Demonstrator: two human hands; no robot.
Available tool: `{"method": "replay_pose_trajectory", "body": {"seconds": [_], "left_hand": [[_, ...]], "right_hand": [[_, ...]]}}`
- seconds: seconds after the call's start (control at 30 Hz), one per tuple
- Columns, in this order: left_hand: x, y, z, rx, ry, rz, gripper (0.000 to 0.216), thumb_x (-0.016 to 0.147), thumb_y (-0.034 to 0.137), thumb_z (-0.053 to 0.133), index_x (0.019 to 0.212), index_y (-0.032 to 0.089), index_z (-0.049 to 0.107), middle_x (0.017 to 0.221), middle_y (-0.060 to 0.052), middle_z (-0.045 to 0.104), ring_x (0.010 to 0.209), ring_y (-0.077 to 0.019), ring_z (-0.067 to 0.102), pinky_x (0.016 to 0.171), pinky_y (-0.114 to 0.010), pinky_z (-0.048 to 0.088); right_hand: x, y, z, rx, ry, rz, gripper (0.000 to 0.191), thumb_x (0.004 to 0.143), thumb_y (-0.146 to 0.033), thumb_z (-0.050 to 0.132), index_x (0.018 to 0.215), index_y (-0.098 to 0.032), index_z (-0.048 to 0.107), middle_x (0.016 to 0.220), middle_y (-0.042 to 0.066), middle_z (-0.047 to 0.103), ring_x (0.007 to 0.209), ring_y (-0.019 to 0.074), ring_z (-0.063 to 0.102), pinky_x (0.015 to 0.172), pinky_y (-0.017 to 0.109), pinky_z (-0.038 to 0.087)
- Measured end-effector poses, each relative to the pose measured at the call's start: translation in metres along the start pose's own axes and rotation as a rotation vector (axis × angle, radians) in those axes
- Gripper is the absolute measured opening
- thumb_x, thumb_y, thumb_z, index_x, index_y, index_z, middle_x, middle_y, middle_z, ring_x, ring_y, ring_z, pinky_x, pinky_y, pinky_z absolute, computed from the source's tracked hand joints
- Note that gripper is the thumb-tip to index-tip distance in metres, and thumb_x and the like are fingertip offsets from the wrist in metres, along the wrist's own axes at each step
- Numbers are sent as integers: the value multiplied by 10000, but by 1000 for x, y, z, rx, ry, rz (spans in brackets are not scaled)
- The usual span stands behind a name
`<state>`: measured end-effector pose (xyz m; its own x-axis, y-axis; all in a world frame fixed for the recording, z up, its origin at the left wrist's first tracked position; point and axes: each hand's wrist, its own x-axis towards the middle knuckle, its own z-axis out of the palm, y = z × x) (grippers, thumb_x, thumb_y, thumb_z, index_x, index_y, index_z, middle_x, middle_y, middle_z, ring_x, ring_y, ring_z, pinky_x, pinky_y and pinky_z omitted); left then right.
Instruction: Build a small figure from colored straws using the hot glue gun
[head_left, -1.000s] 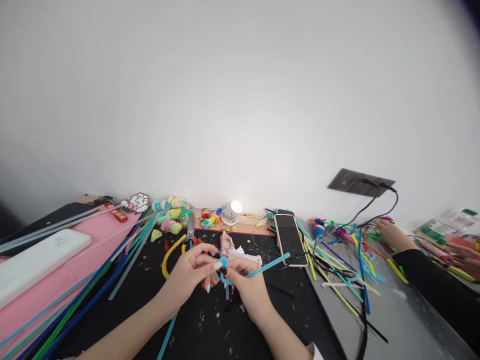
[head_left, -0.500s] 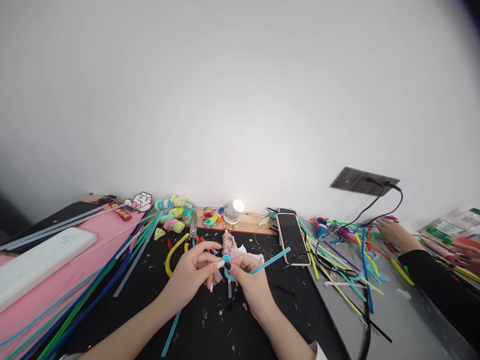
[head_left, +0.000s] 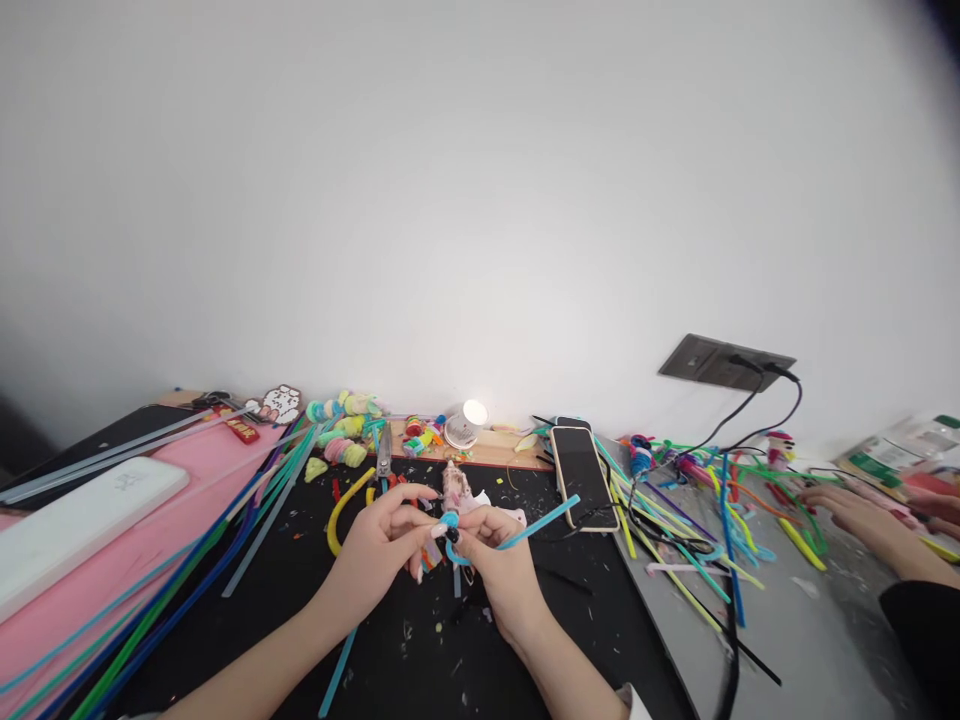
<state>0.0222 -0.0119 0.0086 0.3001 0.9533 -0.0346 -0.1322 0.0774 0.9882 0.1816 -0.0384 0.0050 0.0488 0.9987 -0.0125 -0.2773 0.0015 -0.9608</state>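
My left hand (head_left: 390,540) and my right hand (head_left: 499,560) meet over the black mat, fingertips pinched together. Between them is a blue pipe cleaner (head_left: 541,521), coiled at the fingertips, its straight free end sticking out past my right hand to the upper right. Both hands are closed on it. Fingers hide part of the coil, and something multicoloured shows below the left fingers. Just beyond the fingertips lies a pinkish glue gun (head_left: 459,488). Scissors (head_left: 385,455) with metal blades and a curved yellow pipe cleaner (head_left: 335,520) lie beyond my left hand.
A phone (head_left: 583,478) lies right of my hands, near a white paper cup (head_left: 465,424). Long pipe cleaners and a white power bank (head_left: 94,530) cover the pink sheet on the left. Cables hang from a wall socket (head_left: 724,362). A co-worker's hand (head_left: 855,515) rests at the right.
My hands keep their pinch on the blue pipe cleaner with hardly any shift. The co-worker's arm has drawn back to the right, revealing a small colourful figure by the wall.
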Motion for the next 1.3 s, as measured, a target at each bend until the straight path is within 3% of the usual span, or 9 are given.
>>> {"method": "replay_pose_trajectory", "body": {"seconds": [0.3,0.5,0.67,0.83,0.97,1.1,1.3], "left_hand": [[1,-3,1,110,50,62,264,739,320,685,924,198,541,466,104,542,378,-119,538,442,-235,445],[2,-1,-7,200,61,116,245,788,336,646,961,194,546,549,66,585,443,-123,526,494,-251,440],[4,6,-16,290,186,170,234,855,402,551,971,199,573,789,-13,659,578,-144,553,595,-283,467],[5,8,-22,548,272,238,261,894,420,477,974,214,616,847,-42,651,722,-206,590,651,-319,473],[7,7,-25,809,73,401,169,815,333,610,941,234,663,997,-53,689,974,-257,588,888,-384,455],[11,2,-30,893,-143,338,282,706,296,738,977,240,683,996,-44,698,1037,-261,568,906,-364,452],[14,1,-32,824,-96,278,192,779,307,646,958,239,645,865,-14,648,772,-196,592,717,-291,461]], "right_hand": [[-2,-5,1,-16,-5,1,129,644,-264,830,633,-201,718,582,-26,666,505,94,525,529,204,426],[1,-5,-4,-52,32,-11,120,661,-274,813,654,-196,723,612,-4,694,525,108,555,552,214,437],[4,-4,-7,-105,141,-30,111,662,-268,788,665,-191,709,587,2,682,519,125,569,546,229,438],[6,-7,-9,-98,244,-108,117,649,-255,779,662,-193,681,558,-19,648,503,122,558,526,227,433],[7,-9,-10,-90,268,-129,125,661,-270,768,669,-191,672,562,-15,651,511,126,559,527,228,431],[7,-8,-12,-81,266,-126,127,655,-267,766,668,-191,665,574,-11,661,518,127,563,536,229,430],[7,-10,-11,-105,269,-123,130,662,-279,762,661,-194,664,571,-13,654,516,131,557,531,236,425]]}}
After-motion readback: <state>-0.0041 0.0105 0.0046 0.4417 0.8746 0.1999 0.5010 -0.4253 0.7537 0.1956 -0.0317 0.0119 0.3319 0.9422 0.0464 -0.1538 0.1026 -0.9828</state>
